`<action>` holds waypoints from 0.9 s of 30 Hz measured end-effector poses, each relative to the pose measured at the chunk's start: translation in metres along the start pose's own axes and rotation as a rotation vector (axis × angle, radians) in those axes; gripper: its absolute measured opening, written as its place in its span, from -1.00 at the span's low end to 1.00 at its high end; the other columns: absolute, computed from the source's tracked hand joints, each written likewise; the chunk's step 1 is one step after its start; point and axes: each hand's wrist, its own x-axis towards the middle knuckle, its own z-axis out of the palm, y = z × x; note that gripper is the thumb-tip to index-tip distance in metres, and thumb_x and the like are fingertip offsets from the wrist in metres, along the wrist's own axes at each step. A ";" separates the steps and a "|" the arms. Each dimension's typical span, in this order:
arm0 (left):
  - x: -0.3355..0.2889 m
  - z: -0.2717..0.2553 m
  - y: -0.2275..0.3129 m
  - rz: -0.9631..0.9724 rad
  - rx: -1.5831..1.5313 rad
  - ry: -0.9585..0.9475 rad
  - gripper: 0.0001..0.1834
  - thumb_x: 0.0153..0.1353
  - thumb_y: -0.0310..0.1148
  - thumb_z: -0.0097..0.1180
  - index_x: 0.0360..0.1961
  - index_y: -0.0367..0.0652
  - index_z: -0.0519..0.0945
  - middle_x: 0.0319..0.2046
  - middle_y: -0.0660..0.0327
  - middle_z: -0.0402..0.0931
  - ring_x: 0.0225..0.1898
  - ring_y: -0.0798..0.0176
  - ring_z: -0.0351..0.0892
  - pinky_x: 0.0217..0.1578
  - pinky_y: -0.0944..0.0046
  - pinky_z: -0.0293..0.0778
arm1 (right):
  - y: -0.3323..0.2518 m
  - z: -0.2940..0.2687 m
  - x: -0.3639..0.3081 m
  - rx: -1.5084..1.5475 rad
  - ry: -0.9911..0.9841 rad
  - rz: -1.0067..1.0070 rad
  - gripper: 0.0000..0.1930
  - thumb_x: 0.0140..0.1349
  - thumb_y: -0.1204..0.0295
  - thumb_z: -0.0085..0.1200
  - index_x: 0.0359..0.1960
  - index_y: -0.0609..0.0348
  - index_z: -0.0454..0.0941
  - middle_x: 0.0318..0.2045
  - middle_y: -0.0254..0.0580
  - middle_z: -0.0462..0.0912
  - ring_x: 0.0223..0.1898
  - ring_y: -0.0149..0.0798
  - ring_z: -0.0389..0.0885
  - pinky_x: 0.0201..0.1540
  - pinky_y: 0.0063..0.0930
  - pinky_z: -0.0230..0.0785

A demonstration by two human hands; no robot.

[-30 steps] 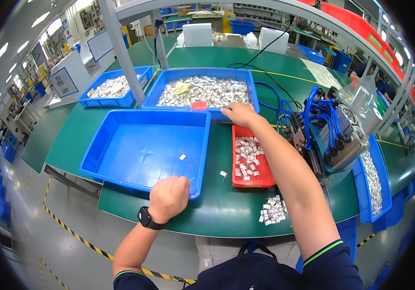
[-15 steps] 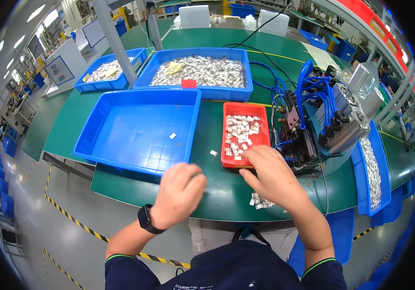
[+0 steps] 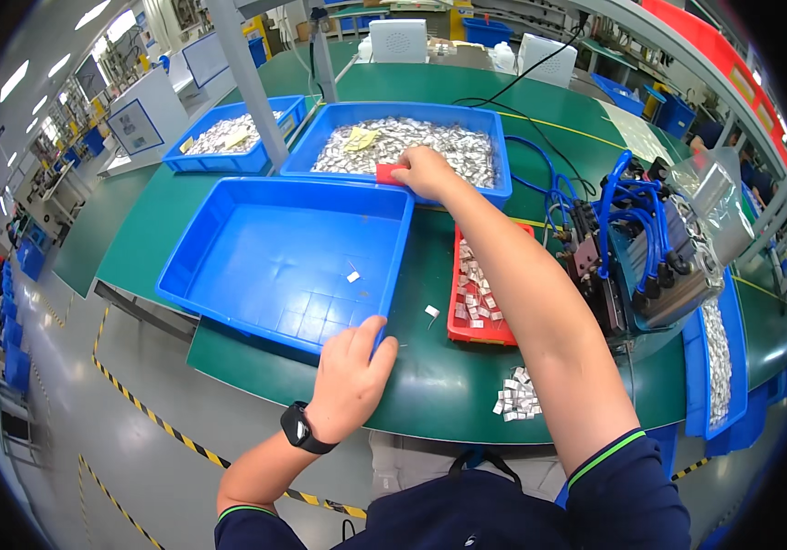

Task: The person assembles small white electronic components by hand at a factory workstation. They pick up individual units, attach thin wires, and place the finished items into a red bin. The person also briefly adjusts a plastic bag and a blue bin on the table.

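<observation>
My right hand (image 3: 426,174) reaches far forward to the rim of a blue bin (image 3: 503,188) filled with small white parts. Its fingers are closed at a small red tag (image 3: 388,174) on that rim, and the fingertips are partly hidden. At the near right corner of a large blue tray (image 3: 265,247), my left hand (image 3: 353,376) has its thumb apart from the fingers, open and seemingly empty. One small white part (image 3: 353,276) with a thin lead lies in this tray. Beneath my right forearm, a red tray (image 3: 459,302) of white parts is partly covered.
A loose white part (image 3: 432,312) and a cluster of white parts (image 3: 518,396) lie on the green table (image 3: 439,394). A machine with blue hoses (image 3: 636,247) stands at right. Beyond it is a long blue bin (image 3: 698,367). A grey post (image 3: 251,82) rises at left.
My right hand has left the red tray and moved forward and left to the red tag. My left hand's fingers have spread from a loose curl. The whole view has shifted slightly.
</observation>
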 end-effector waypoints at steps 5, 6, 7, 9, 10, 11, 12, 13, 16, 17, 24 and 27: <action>-0.005 -0.006 0.002 -0.014 -0.005 -0.040 -0.76 -0.10 -0.55 0.10 -0.30 -0.22 0.54 -0.10 0.04 0.47 -0.32 0.06 0.49 -0.36 0.13 0.38 | -0.001 0.007 0.017 0.358 0.018 0.171 -0.79 0.07 0.33 0.25 -0.40 0.25 0.67 -0.51 -0.05 0.64 -0.45 -0.19 0.58 -0.35 -0.26 0.41; -0.004 -0.006 0.002 -0.009 -0.011 -0.042 -0.75 -0.10 -0.55 0.10 -0.30 -0.22 0.54 -0.10 0.04 0.47 -0.32 0.07 0.49 -0.36 0.14 0.38 | 0.005 0.006 0.023 0.398 -0.007 0.180 -0.80 0.06 0.34 0.25 -0.43 0.25 0.66 -0.54 -0.09 0.61 -0.48 -0.24 0.54 -0.39 -0.27 0.38; -0.003 -0.005 0.002 -0.004 -0.017 -0.043 -0.75 -0.10 -0.55 0.10 -0.29 -0.22 0.54 -0.09 0.04 0.47 -0.32 0.07 0.49 -0.36 0.14 0.38 | 0.011 0.004 0.029 0.438 -0.032 0.189 -0.81 0.06 0.35 0.26 -0.45 0.26 0.65 -0.57 -0.13 0.59 -0.52 -0.29 0.50 -0.44 -0.29 0.34; -0.002 -0.001 0.001 0.006 -0.019 -0.030 -0.74 -0.10 -0.54 0.10 -0.29 -0.21 0.54 -0.09 0.05 0.47 -0.32 0.08 0.49 -0.35 0.15 0.38 | 0.014 0.001 0.036 0.458 -0.154 0.224 -0.80 0.04 0.34 0.29 -0.48 0.25 0.63 -0.59 -0.19 0.56 -0.54 -0.33 0.43 -0.48 -0.33 0.28; -0.001 0.000 0.000 0.007 -0.017 -0.022 -0.74 -0.11 -0.54 0.10 -0.28 -0.21 0.54 -0.09 0.05 0.47 -0.32 0.08 0.49 -0.35 0.16 0.38 | 0.012 0.001 0.037 0.449 -0.189 0.228 -0.79 0.04 0.33 0.29 -0.46 0.25 0.63 -0.57 -0.19 0.56 -0.54 -0.33 0.43 -0.48 -0.34 0.27; -0.001 0.000 0.000 0.006 -0.015 -0.022 -0.73 -0.11 -0.54 0.10 -0.28 -0.21 0.54 -0.08 0.05 0.47 -0.31 0.09 0.49 -0.35 0.16 0.38 | 0.009 0.001 0.039 0.440 -0.225 0.232 -0.77 0.03 0.32 0.30 -0.45 0.25 0.64 -0.56 -0.19 0.56 -0.53 -0.33 0.43 -0.48 -0.35 0.27; -0.001 -0.001 0.000 0.003 -0.014 -0.024 -0.73 -0.11 -0.53 0.11 -0.28 -0.20 0.54 -0.08 0.06 0.47 -0.31 0.09 0.49 -0.34 0.17 0.37 | 0.006 0.001 0.042 0.366 -0.265 0.207 -0.72 0.03 0.27 0.32 -0.38 0.26 0.63 -0.52 -0.19 0.57 -0.51 -0.33 0.44 -0.48 -0.36 0.25; -0.002 -0.001 -0.001 -0.001 -0.012 -0.027 -0.72 -0.11 -0.53 0.11 -0.27 -0.20 0.54 -0.08 0.06 0.47 -0.31 0.09 0.49 -0.34 0.17 0.37 | 0.005 0.001 0.044 0.400 -0.286 0.221 -0.71 0.04 0.26 0.32 -0.36 0.26 0.64 -0.51 -0.20 0.56 -0.50 -0.33 0.43 -0.49 -0.36 0.23; -0.003 -0.001 -0.003 0.006 0.001 -0.026 -0.71 -0.11 -0.51 0.11 -0.25 -0.20 0.54 -0.07 0.06 0.47 -0.31 0.10 0.49 -0.34 0.18 0.37 | -0.001 0.003 0.052 0.515 -0.338 0.263 -0.67 0.05 0.22 0.32 -0.31 0.24 0.65 -0.52 -0.26 0.54 -0.50 -0.37 0.38 -0.53 -0.38 0.17; -0.003 -0.002 -0.003 -0.002 0.003 -0.034 -0.71 -0.10 -0.50 0.11 -0.25 -0.20 0.54 -0.07 0.06 0.47 -0.31 0.10 0.49 -0.34 0.18 0.37 | -0.006 0.007 0.057 0.557 -0.318 0.249 -0.68 0.05 0.22 0.32 -0.32 0.24 0.65 -0.52 -0.26 0.53 -0.51 -0.37 0.37 -0.53 -0.39 0.16; 0.000 -0.005 -0.003 -0.018 -0.049 -0.067 -0.69 -0.09 -0.47 0.11 -0.22 -0.22 0.54 -0.05 0.04 0.47 -0.32 0.12 0.49 -0.36 0.19 0.37 | -0.053 0.054 0.121 0.642 -0.227 0.248 -0.74 0.08 0.22 0.28 -0.46 0.17 0.59 -0.56 -0.32 0.53 -0.58 -0.45 0.37 -0.59 -0.51 0.07; 0.002 -0.007 -0.004 -0.017 -0.075 -0.079 -0.68 -0.08 -0.44 0.13 -0.21 -0.23 0.54 -0.05 0.01 0.48 -0.34 0.16 0.48 -0.42 0.22 0.35 | -0.061 0.081 0.151 0.712 -0.326 0.323 -0.73 0.08 0.23 0.29 -0.48 0.19 0.58 -0.57 -0.32 0.52 -0.59 -0.44 0.36 -0.61 -0.49 0.06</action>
